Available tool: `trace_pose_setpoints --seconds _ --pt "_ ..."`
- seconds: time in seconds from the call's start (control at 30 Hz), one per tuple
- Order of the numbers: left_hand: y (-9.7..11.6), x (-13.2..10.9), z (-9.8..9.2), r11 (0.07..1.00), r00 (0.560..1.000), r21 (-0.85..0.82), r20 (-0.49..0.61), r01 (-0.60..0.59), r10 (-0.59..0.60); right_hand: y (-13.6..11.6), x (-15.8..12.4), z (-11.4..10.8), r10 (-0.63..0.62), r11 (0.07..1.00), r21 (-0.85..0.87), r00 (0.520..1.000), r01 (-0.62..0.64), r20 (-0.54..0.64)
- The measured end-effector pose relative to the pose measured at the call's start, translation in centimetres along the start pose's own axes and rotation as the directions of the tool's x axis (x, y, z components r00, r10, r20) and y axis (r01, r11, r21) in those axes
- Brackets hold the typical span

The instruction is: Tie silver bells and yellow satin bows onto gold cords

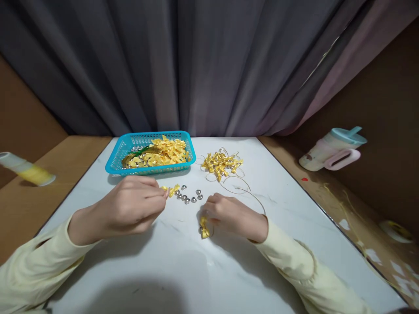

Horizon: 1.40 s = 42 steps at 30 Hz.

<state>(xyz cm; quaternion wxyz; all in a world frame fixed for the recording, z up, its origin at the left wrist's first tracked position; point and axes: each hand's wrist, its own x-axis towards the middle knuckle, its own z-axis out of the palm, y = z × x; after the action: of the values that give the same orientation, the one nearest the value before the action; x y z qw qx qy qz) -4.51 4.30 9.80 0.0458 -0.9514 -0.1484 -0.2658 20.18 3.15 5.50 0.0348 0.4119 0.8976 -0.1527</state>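
Observation:
My left hand (131, 206) is closed in a pinch, its fingertips on a small yellow ribbon bow (174, 190) just above the table. Beside those fingertips lie several silver bells (184, 198). Across from it, my right hand (225, 213) has its fingers curled together on a thin gold cord (260, 201). Under that hand another yellow bow (204, 229) with a silver bell shows on the cord. The grip itself is partly hidden by the fingers. Behind the right hand sits a pile of yellow bows (222, 163) with bells and looped gold cord.
A blue basket (111, 168) of yellow bows and bells stands at the back left of the white table (170, 266). A cup (327, 150) with a pink handle, a tape roll (396, 231) and scraps lie to the right. A thread spool (29, 169) is at left.

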Motion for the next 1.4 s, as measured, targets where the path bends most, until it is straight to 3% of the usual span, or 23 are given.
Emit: trace_pose_setpoints --seconds 0.1,0.2,0.27,0.33,0.43,0.5,0.57,0.67,0.73,0.87,0.97,1.1,1.2,1.3,1.4 --pt "0.4 0.4 0.1 0.986 0.973 0.007 0.164 0.164 -0.163 -0.2 0.9 1.1 -0.03 0.999 -0.037 0.999 0.031 0.03" --pt "0.8 0.9 1.2 0.921 0.865 -0.052 0.367 0.385 -0.341 0.0 1.4 1.3 -0.061 0.998 -0.014 0.998 0.061 0.012" --pt "0.6 1.1 2.4 0.849 0.79 -0.14 0.468 0.51 -0.397 0.2 1.4 0.9 -0.083 0.995 0.054 0.996 0.084 -0.029" --pt "0.1 1.3 3.9 0.739 0.741 -0.29 0.542 0.608 -0.397 0.3 1.1 0.3 -0.108 0.978 0.168 0.987 0.128 -0.119" --pt "-0.7 1.3 5.7 0.422 0.697 -0.565 0.651 0.709 -0.3 0.1 0.4 -1.0 -0.073 0.909 0.378 0.961 0.174 -0.266" --pt "-1.1 1.2 6.5 0.198 0.688 -0.661 0.673 0.724 -0.271 -0.2 0.0 -1.9 0.024 0.826 0.546 0.959 0.141 -0.283" --pt "-1.2 1.1 6.8 0.022 0.695 -0.719 0.662 0.694 -0.281 -0.5 -0.3 -2.5 0.122 0.677 0.732 0.97 0.073 -0.21" --pt "-1.0 0.9 7.0 -0.125 0.694 -0.75 0.651 0.649 -0.308 -0.6 -0.4 -3.0 0.189 0.409 0.912 0.98 -0.027 -0.055" --pt "-0.7 0.8 7.0 -0.212 0.684 -0.741 0.671 0.638 -0.287 -0.5 -0.2 -3.1 0.197 0.289 0.955 0.98 -0.063 0.005" --pt "-0.5 0.8 7.4 -0.446 0.692 -0.684 0.7 0.578 -0.176 -0.1 0.1 -2.9 0.16 0.138 0.99 0.987 -0.044 0.022" --pt "-0.2 0.8 7.6 -0.537 0.699 -0.65 0.7 0.538 -0.148 0.0 0.2 -2.8 0.152 0.094 0.995 0.988 -0.022 0.008" --pt "0.5 0.8 7.6 -0.57 0.68 -0.638 0.711 0.518 -0.178 -0.1 0.0 -2.7 0.195 0.108 0.993 0.98 -0.052 0.03" --pt "0.9 0.8 7.7 -0.574 0.647 -0.648 0.721 0.501 -0.248 -0.4 -0.3 -2.7 0.245 0.189 0.979 0.969 -0.076 0.028" --pt "1.1 0.8 7.7 -0.578 0.641 -0.661 0.713 0.478 -0.285 -0.8 -0.5 -2.4 0.304 0.411 0.908 0.951 -0.075 -0.059" --pt "1.2 1.0 7.6 -0.601 0.632 -0.657 0.714 0.455 -0.302 -1.5 -0.8 -1.9 0.293 0.748 0.663 0.905 -0.015 -0.31"
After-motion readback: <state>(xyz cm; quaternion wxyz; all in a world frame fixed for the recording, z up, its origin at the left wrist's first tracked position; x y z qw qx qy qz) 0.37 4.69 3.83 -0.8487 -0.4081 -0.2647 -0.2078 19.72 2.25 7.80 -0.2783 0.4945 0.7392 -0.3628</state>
